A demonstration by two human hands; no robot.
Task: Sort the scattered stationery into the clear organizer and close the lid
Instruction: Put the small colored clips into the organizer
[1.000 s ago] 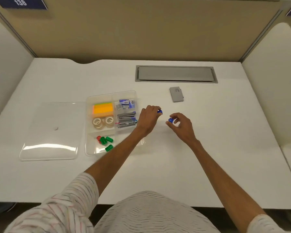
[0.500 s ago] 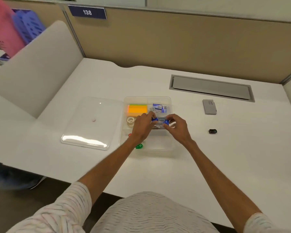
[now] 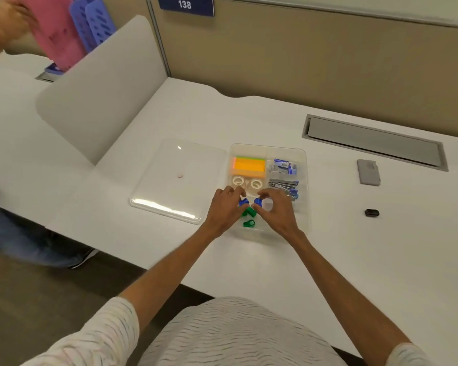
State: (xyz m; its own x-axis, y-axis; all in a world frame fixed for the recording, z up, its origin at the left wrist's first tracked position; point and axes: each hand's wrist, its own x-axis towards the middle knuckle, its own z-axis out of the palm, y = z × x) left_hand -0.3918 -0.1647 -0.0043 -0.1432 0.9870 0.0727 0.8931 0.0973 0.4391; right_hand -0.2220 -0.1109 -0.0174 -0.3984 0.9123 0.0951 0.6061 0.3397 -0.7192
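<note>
The clear organizer (image 3: 303, 165) sits mid-table with orange sticky notes (image 3: 250, 165), two tape rolls (image 3: 238, 181), staple boxes (image 3: 284, 165) and clips (image 3: 283, 184) in its compartments. My left hand (image 3: 226, 207) pinches a small blue sharpener (image 3: 244, 202) and my right hand (image 3: 275, 210) pinches another blue sharpener (image 3: 258, 202). Both hover over the front left compartment, just above the green sharpeners (image 3: 249, 212). The clear lid (image 3: 175, 180) lies flat to the left of the organizer.
A grey eraser-like block (image 3: 368, 172) and a small black object (image 3: 372, 212) lie on the table to the right. A grey cable hatch (image 3: 376, 142) is at the back. A white divider (image 3: 98, 85) and another person's hand with a pink tray (image 3: 53, 30) are at the left.
Both hands carried the blue sharpeners from the table right of the organizer to above its front left compartment. The camera view swung left.
</note>
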